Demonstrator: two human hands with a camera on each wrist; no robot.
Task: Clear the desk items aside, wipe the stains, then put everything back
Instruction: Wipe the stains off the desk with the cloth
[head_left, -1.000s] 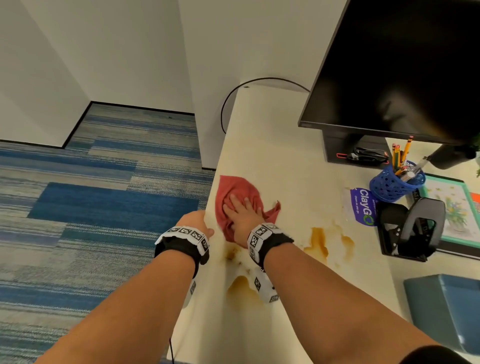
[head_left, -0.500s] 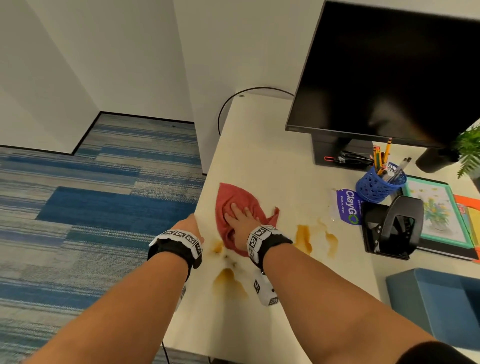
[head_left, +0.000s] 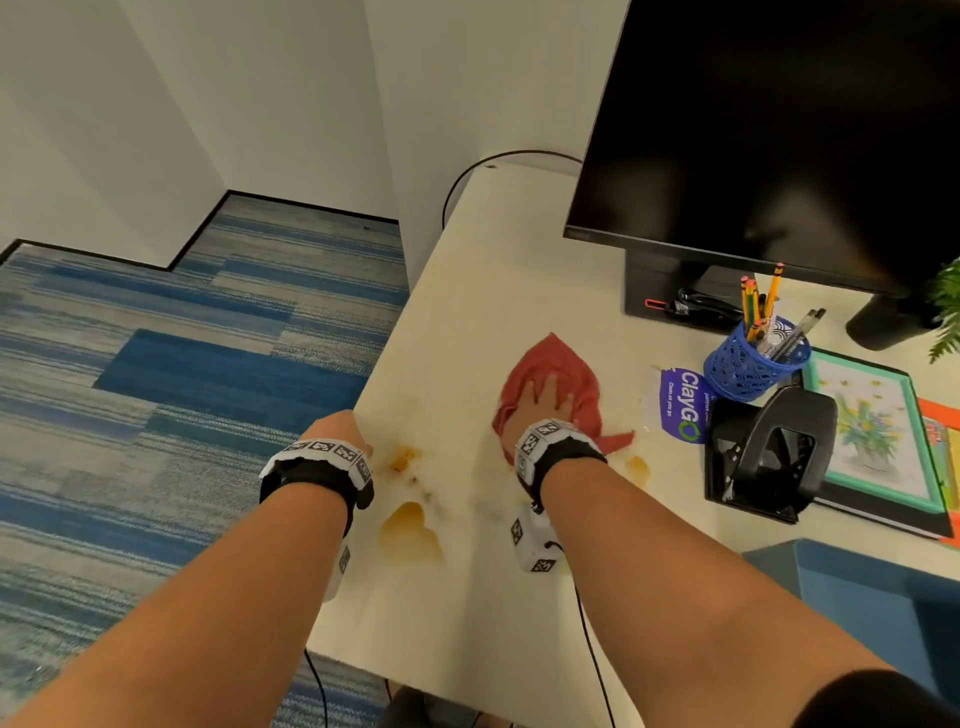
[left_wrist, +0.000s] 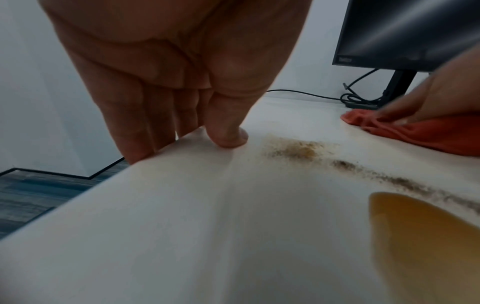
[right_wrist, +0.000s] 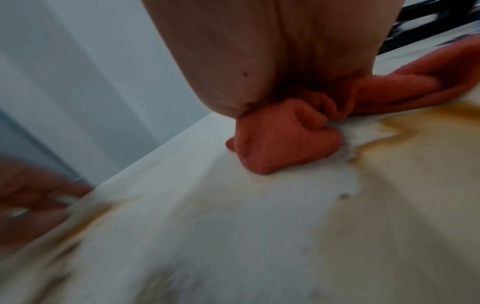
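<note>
A red cloth (head_left: 545, 358) (left_wrist: 415, 133) (right_wrist: 285, 144) lies on the white desk (head_left: 493, 291), left of the middle. My right hand (head_left: 545, 402) (right_wrist: 246, 61) presses flat on it, fingers spread. My left hand (head_left: 337, 431) (left_wrist: 192, 115) rests at the desk's left edge, thumb on top and fingers straight down the side, holding nothing. Orange-brown stains (head_left: 410, 530) (left_wrist: 415, 226) sit between my wrists, with a gritty smear (left_wrist: 296, 150) near the left thumb. Another stain (head_left: 636, 467) (right_wrist: 415, 123) shows just right of the cloth's tail.
A black monitor (head_left: 779, 130) stands at the back right. Below it are a blue pencil cup (head_left: 748, 364), a ClayGo label (head_left: 680, 405), a black hole punch (head_left: 774, 457) and a framed flower picture (head_left: 872, 431). A blue box (head_left: 857, 597) is near right. Carpet lies beyond the left edge.
My right hand has slid the red cloth rightward from the desk's left edge toward the middle, over part of the right-hand stain. The left hand has stayed on the edge.
</note>
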